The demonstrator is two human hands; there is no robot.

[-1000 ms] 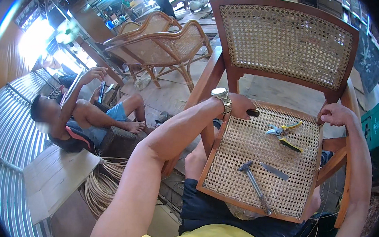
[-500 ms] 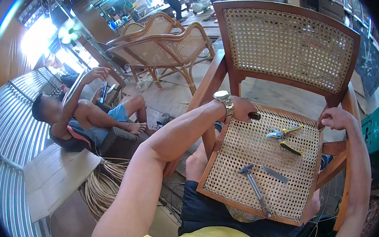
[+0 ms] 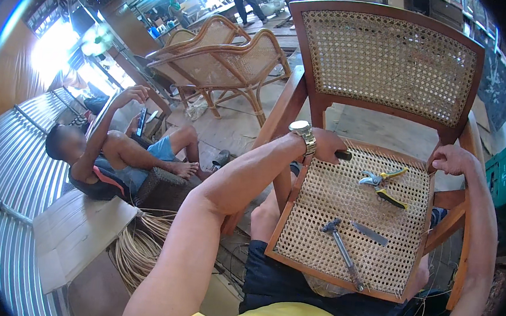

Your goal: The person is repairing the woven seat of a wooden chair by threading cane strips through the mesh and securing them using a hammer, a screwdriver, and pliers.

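Now we look down at a wooden chair (image 3: pixel 388 103) with a woven cane seat (image 3: pixel 343 218) and a cane back, which stands just in front of us. Our left hand (image 3: pixel 327 146) rests at the back left corner of the seat, with a metal wristwatch (image 3: pixel 302 133) on the wrist; the fingers are closed around a small dark tool (image 3: pixel 343 155), whose end sticks out from the fist toward the right. Our right hand (image 3: pixel 456 160) is on the other side, at the back right corner of the seat, where the armrest meets the back post; the fingers are curled on the wood there, but we cannot tell if they hold something small. On the cane seat lie three loose things. A pair of pruning shears (image 3: pixel 383 183) with yellow handles lies near the back of the seat, between our two hands and touching neither. A small hammer (image 3: pixel 342 250) with a metal handle lies nearer to the front edge, its head pointing to the left. A flat grey blade (image 3: pixel 369 233) lies just beside the hammer, at its right. To the left of us, well apart from the chair, a person (image 3: pixel 122 159) sits on the floor and holds a phone up. Near this person a bundle of rattan strips (image 3: pixel 139 247) lies on the ground, and behind stand two rattan armchairs (image 3: pixel 225 58).
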